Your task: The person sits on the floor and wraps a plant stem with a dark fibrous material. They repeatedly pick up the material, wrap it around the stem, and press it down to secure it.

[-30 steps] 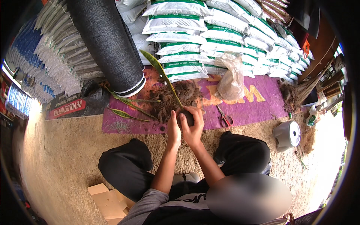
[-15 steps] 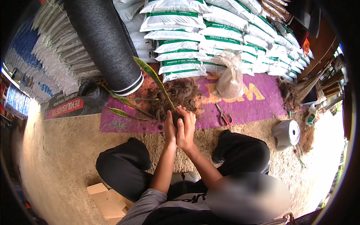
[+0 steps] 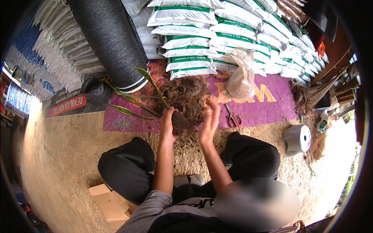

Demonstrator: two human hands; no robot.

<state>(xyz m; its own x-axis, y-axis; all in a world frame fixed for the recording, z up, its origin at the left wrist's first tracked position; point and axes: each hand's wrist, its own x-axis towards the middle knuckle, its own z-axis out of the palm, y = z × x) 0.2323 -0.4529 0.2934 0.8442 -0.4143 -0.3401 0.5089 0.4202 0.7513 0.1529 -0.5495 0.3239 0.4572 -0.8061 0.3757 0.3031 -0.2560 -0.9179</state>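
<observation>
My left hand [image 3: 167, 126] is closed around the dark, rounded root ball [image 3: 178, 124] of a snake plant cutting. Its single long leaf [image 3: 153, 87] rises from the ball, tilted to the upper left. A short way to the right, my right hand [image 3: 209, 123] holds nothing, its fingers stretched out and the palm turned toward the ball. Beyond both hands lies a heap of brown fibre and soil [image 3: 190, 93]. More snake plant leaves [image 3: 130, 111] lie left of the heap. Red-handled scissors [image 3: 234, 119] rest to the right of my right hand.
Everything sits on a purple printed sheet [image 3: 268, 110]. A clear plastic bag [image 3: 241, 79] stands behind the scissors; a grey pot [image 3: 296, 139] is at the right. White-and-green sacks [image 3: 190, 62] and a black mesh roll [image 3: 112, 42] stand behind. Cardboard [image 3: 110, 206] lies lower left.
My hands were pressed together around the root ball. The right hand has let go and moved right, fingers stretched out; the left has shifted slightly left, still holding the plant.
</observation>
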